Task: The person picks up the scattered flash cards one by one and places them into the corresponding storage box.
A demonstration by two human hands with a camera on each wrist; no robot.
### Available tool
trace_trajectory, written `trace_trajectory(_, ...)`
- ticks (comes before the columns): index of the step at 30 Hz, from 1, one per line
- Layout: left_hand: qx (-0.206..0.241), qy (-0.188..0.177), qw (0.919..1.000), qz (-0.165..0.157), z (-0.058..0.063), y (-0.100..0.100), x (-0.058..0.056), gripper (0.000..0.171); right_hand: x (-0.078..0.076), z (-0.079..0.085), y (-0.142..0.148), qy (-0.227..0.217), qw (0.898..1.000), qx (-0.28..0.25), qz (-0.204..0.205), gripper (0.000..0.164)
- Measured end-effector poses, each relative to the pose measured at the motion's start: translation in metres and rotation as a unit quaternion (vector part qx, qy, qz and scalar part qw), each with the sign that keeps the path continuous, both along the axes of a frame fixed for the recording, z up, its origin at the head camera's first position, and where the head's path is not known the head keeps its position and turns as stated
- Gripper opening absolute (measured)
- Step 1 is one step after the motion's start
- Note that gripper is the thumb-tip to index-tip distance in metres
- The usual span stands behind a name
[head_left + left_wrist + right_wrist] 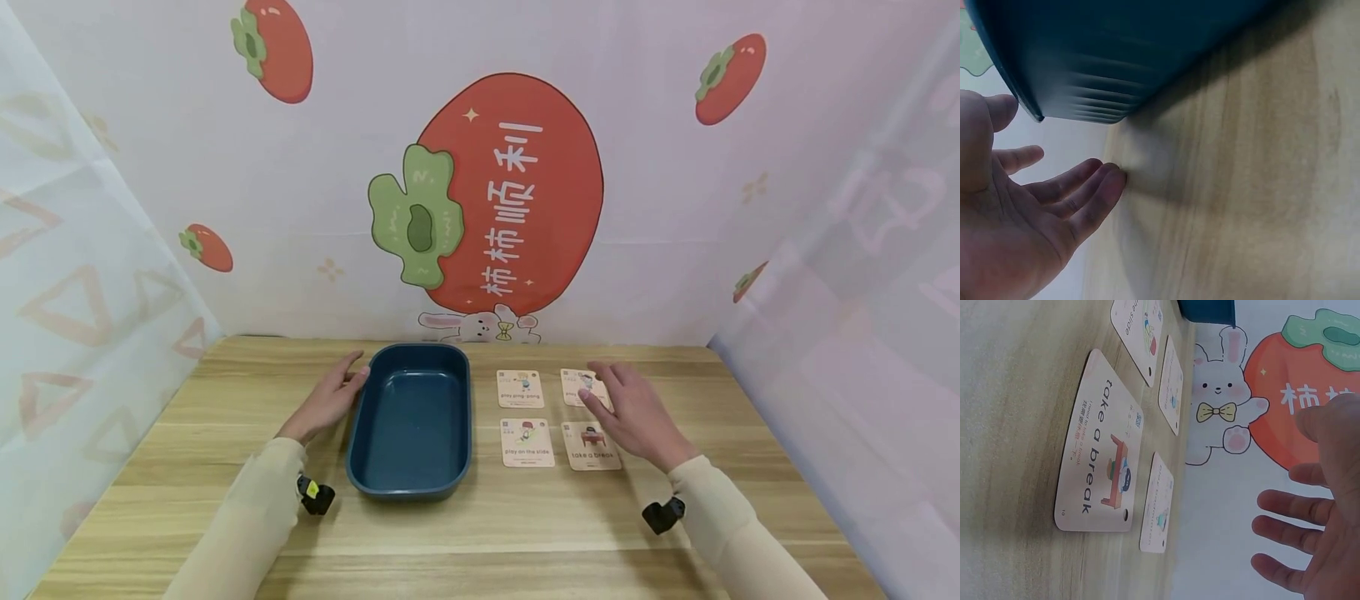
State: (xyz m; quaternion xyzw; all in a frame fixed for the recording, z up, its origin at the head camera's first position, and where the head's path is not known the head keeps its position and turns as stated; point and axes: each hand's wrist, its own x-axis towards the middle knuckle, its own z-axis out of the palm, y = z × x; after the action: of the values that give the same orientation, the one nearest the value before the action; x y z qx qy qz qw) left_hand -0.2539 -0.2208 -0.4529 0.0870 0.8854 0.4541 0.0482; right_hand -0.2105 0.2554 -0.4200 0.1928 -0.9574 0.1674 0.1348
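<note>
My left hand (328, 402) is beside the left long side of a dark blue rectangular tray (408, 479), its thumb right at the rim. In the left wrist view the left fingers (1088, 194) are loosely bent and hold nothing. My right hand (637, 412) hovers over the right-hand picture cards, fingers spread and holding nothing. It partly covers the far right card (573, 385) in the head view. Nearer me lies the "take a break" card (592, 450). To its left are the "play on the slide" card (527, 446) and, behind that, the "play ping-pong" card (521, 390).
All the cards lie flat on a wood-grain table (480, 550), to the right of the tray. A pale cloth backdrop (645, 275) with persimmon prints and a rabbit rises behind the table's far edge. Similar cloth walls stand at both sides.
</note>
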Motion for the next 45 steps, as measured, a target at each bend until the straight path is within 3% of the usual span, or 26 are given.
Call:
trace_trajectory(25, 0.089, -0.064, 0.9932, -0.04, -0.0038, 0.0021, 0.0003, 0.067, 0.0052, -0.0062, -0.0009, -0.012, 1.0, -0.011, 0.012, 0.055)
trace_trajectory(45, 0.129, -0.076, 0.9872, -0.054, -0.0034, 0.0022, 0.004, 0.062, 0.0096, -0.0092, 0.0032, -0.033, 0.999, -0.003, 0.009, 0.055)
